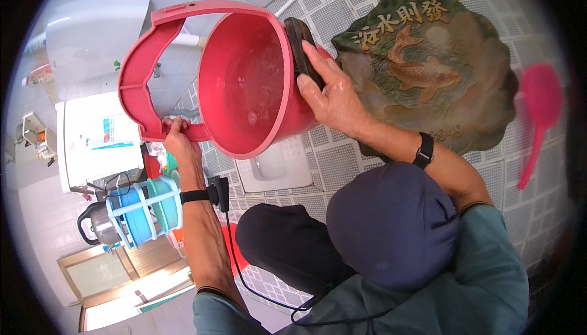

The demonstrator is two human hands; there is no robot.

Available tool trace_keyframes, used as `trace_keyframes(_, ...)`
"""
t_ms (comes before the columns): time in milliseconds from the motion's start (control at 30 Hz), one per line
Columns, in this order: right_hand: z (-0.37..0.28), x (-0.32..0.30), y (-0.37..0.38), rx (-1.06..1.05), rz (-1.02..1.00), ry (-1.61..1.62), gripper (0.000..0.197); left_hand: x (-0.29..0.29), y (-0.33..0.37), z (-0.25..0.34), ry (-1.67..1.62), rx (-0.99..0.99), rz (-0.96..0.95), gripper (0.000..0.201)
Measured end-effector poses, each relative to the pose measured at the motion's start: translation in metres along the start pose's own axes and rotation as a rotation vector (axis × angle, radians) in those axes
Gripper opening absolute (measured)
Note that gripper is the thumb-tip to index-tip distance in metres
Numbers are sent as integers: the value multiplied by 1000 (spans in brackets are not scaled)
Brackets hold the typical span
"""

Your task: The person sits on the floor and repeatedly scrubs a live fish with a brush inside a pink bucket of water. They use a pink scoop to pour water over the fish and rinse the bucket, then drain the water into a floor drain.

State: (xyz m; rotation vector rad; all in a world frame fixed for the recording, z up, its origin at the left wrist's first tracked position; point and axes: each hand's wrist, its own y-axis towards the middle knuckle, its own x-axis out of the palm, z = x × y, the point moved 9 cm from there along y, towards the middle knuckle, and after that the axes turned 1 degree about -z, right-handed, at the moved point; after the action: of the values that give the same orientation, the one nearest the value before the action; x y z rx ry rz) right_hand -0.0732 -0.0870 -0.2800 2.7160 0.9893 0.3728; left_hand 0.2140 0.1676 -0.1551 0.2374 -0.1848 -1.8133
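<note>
Pink bucket (244,84), upper centre: probably light, stiff, slippery. Hold by its handle (137,72); your left hand (179,139) clamps there, your right hand (335,97) clasps a dark block (298,41).

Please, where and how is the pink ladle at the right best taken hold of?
The pink ladle is probably best gripped by its slim handle, coming from the picture's lower side: the handle points that way, and the broad, rounded head lies at the far end.

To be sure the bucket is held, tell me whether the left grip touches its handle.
Touching. The head view shows it: the left grip has fingers curled over the handle of the pink bucket, with no gap visible.
</note>
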Motion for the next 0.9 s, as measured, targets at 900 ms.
trace_keyframes(900,0,30,-53,513,-239,-129,61,-19,14,-3,18,60,24,27)
